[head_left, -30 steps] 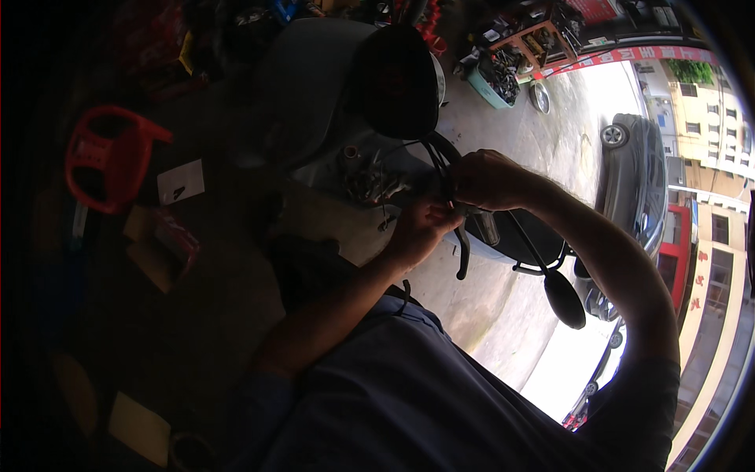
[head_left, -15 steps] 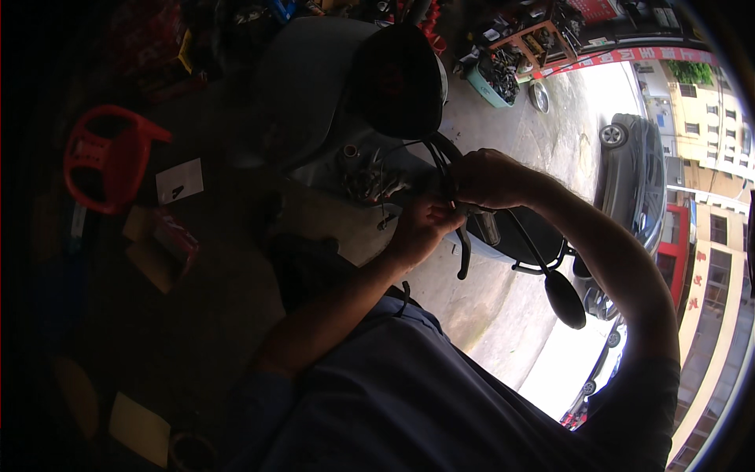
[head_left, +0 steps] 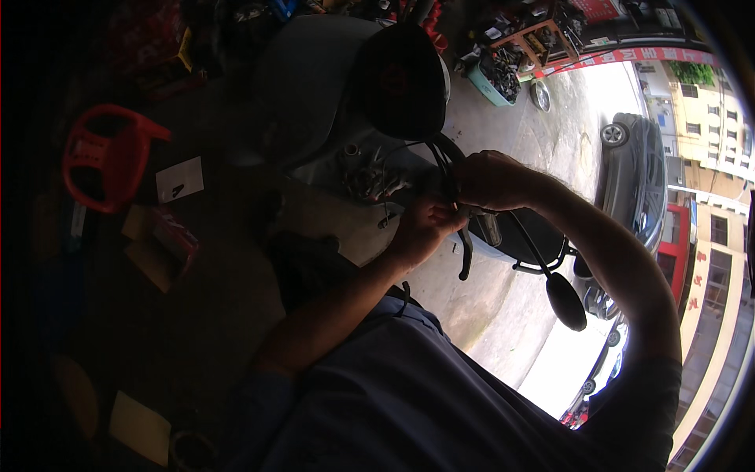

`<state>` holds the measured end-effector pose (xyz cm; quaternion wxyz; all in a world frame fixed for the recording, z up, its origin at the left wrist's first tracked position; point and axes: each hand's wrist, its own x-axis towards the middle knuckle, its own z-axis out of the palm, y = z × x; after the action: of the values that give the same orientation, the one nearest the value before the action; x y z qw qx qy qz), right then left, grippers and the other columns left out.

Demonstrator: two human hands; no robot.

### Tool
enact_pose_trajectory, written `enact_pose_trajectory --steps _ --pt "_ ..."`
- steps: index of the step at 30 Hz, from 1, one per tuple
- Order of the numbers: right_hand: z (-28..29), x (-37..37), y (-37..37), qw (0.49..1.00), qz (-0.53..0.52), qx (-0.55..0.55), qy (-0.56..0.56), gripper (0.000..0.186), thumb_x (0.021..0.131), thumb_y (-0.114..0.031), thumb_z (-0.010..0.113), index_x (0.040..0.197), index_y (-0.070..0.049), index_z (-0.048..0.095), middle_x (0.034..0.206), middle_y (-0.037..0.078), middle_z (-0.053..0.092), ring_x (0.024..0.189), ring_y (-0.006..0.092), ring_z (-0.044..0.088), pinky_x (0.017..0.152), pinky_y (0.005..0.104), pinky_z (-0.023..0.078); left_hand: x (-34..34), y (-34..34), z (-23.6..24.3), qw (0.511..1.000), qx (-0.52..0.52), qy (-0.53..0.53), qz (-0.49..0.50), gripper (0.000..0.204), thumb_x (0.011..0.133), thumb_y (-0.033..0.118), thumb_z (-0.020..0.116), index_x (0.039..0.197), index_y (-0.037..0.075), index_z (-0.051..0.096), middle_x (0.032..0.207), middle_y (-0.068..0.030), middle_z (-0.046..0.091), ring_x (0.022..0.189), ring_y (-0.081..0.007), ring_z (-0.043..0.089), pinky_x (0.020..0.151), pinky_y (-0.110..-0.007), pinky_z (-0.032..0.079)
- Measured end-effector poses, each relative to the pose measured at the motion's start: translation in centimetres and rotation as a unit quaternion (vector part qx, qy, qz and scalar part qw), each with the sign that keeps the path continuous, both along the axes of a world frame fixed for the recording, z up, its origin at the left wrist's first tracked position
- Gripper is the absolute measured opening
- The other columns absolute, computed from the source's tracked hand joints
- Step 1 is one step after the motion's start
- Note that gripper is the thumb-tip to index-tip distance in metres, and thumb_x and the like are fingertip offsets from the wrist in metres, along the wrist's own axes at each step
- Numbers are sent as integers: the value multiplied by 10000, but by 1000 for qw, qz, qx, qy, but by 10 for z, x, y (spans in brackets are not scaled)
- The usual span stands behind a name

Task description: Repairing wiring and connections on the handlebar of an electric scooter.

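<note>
Both my hands are at the handlebar area of a scooter with a dark front cover (head_left: 401,82). My right hand (head_left: 489,179) is closed, its fingers curled against the black cables (head_left: 439,157) that run down from the cover. Just below and to the left, my left hand (head_left: 427,224) is closed in a pinch close to the lower end of these cables. What lies between its fingertips is too dark to make out. A black brake lever (head_left: 465,256) points down beside the left hand. A round-ended mirror (head_left: 566,300) hangs on its stem below my right forearm.
Exposed mechanical parts (head_left: 370,181) show left of the cables. A red plastic chair (head_left: 118,161), a white sheet (head_left: 179,180) and an opened carton (head_left: 161,248) are on the dark floor at left. A teal bin (head_left: 494,85) of parts stands at the back. A parked car (head_left: 629,181) is outside.
Almost nothing differs. Both hands keep their places at the cables, and the view has shifted very slightly.
</note>
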<state>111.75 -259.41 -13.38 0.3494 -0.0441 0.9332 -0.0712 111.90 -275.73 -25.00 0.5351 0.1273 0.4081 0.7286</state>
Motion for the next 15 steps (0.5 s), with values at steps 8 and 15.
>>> enact_pose_trajectory --steps 8,15 --pt "2 6 -7 999 -7 35 14 131 816 -208 589 863 -93 631 819 114 633 815 303 641 721 418 510 -3 -2 3 1000 -2 -1 -10 229 825 61 696 995 35 545 906 -58 621 854 -146 615 757 -283 503" --pt "1 2 -9 995 -79 60 -16 202 806 -265 590 865 -83 656 879 121 664 855 310 650 735 430 516 -3 -1 2 1000 1 -7 -12 250 821 55 697 1011 35 536 905 -57 608 861 -150 611 770 -293 505"
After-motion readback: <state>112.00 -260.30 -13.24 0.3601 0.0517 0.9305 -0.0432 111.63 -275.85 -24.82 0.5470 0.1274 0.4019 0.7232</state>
